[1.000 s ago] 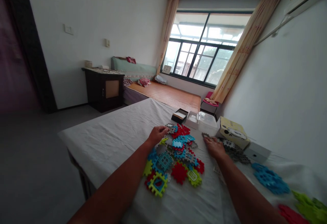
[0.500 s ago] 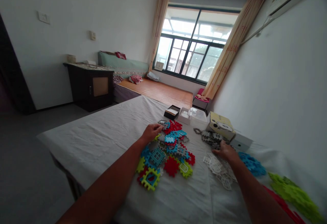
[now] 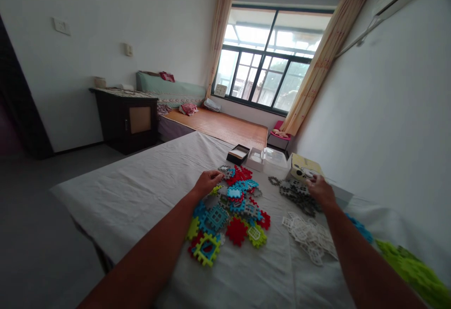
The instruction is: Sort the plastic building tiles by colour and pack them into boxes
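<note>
My left hand [image 3: 209, 183] rests at the far left edge of a mixed heap of plastic interlocking tiles [image 3: 217, 217]. Its fingers are pinched together beside a grey tile [image 3: 225, 170]; what they hold, if anything, cannot be made out. Red, blue, green and grey tiles overlap in this heap, some with window frames. Over the right edge of a grey tile pile [image 3: 299, 196] is my right hand [image 3: 321, 191], close to the yellow box. Its fingers are bent with the tips close together, and whatever is between them is hidden.
White lattice pieces [image 3: 308, 238] lie nearer me on the right, with blue tiles [image 3: 360, 228] and green tiles [image 3: 410, 266] beyond my right forearm. A black box [image 3: 237, 154], white box [image 3: 255, 158], clear container [image 3: 276, 162] and yellow box [image 3: 303, 166] line the table's [image 3: 141, 182] far side.
My right hand has moved up and to the right, from the grey pile's near side toward the yellow box. More of the grey and white pieces shows. My left hand has barely moved.
</note>
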`<state>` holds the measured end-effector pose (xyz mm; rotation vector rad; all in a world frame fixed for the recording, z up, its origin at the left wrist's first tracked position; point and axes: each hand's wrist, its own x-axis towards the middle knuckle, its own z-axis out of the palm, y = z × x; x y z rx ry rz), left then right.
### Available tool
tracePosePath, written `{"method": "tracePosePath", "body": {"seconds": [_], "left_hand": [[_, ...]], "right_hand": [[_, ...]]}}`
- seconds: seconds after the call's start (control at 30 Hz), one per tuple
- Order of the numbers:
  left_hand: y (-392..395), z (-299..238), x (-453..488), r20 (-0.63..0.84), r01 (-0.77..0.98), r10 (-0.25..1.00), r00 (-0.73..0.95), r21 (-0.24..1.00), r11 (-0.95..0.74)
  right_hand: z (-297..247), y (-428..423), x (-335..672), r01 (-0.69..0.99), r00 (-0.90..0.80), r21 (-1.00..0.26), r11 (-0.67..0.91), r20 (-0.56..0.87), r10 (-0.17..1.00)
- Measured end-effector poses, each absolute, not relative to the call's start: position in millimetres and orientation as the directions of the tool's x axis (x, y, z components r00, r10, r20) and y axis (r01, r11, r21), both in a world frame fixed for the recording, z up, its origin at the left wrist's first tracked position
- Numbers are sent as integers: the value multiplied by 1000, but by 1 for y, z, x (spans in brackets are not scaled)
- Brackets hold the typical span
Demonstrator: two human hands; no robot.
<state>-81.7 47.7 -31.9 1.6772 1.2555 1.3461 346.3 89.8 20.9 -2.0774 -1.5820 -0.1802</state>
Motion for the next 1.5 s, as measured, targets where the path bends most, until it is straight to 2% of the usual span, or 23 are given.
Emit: {"method": "tracePosePath", "body": {"seconds": [0.1,0.2,0.3,0.4,0.47,0.57,0.67,0.77,1.0,1.1,1.37,1.5], "left_hand": [[47,-31,-83,335,265,942,8,908,-325],[46,-32,-82,333,259,943,7,910,-323],[45,-33,-83,329,262,944,8,911,-319],[42,-34,-85,331,268,943,16,908,-323],[40,-34,-87,332,273,943,21,906,-325],[39,-32,-88,343,310,939,30,890,-335],[38,-30,-86,379,394,923,58,841,-370],[38,-28,-84,420,467,901,112,778,-421],[35,-26,-83,472,560,862,185,671,-487],[35,-26,-82,468,572,864,185,664,-482],[33,-26,-79,472,559,850,235,650,-515],[30,-25,-76,455,498,831,320,666,-556]], "right_hand": [[20,74,314,927,154,-375,-18,338,929],[18,42,262,845,-126,-488,217,212,969],[17,2,206,754,-363,-521,400,178,915],[13,-28,167,676,-485,-484,556,276,830],[5,-37,155,679,-477,-414,606,379,793],[-13,-39,156,764,-382,-325,557,468,797],[-30,-34,165,790,-331,-357,498,436,837],[-35,-32,170,754,-385,-390,529,389,837],[-26,-38,167,730,-430,-329,600,461,776],[-29,-41,164,740,-439,-324,590,432,788],[-33,-38,145,749,-351,-367,552,486,800],[-29,-39,143,714,-374,-375,591,509,776]]}}
